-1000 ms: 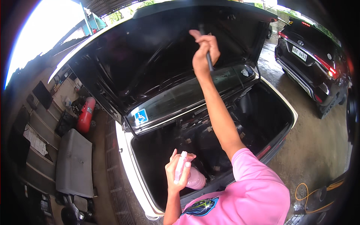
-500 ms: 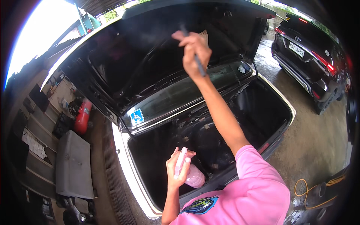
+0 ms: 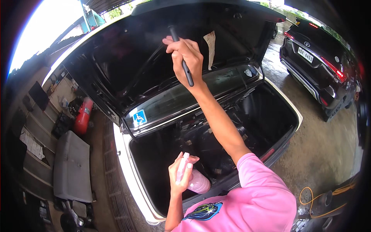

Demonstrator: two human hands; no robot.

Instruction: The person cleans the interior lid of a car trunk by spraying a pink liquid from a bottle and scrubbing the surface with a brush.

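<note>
My right hand is raised against the open trunk lid of a white car. Its fingers are closed around a slim black-handled brush, whose upper end blends into the dark underside of the lid. Lower down, over the trunk's near edge, my left hand grips the neck and trigger of a spray bottle with pink contents. The bottle is tilted, its pale nozzle pointing up and away from me. A tan strip shows on the lid just right of my right hand.
Below the lid lies the dark trunk well, with the rear window beyond it. A black SUV stands at right. At left are a red tank and a grey bin. A yellow hose lies at lower right.
My right hand has moved left along the lid with the brush, uncovering the tan strip it partly hid. My left hand holds the spray bottle in nearly the same place.
</note>
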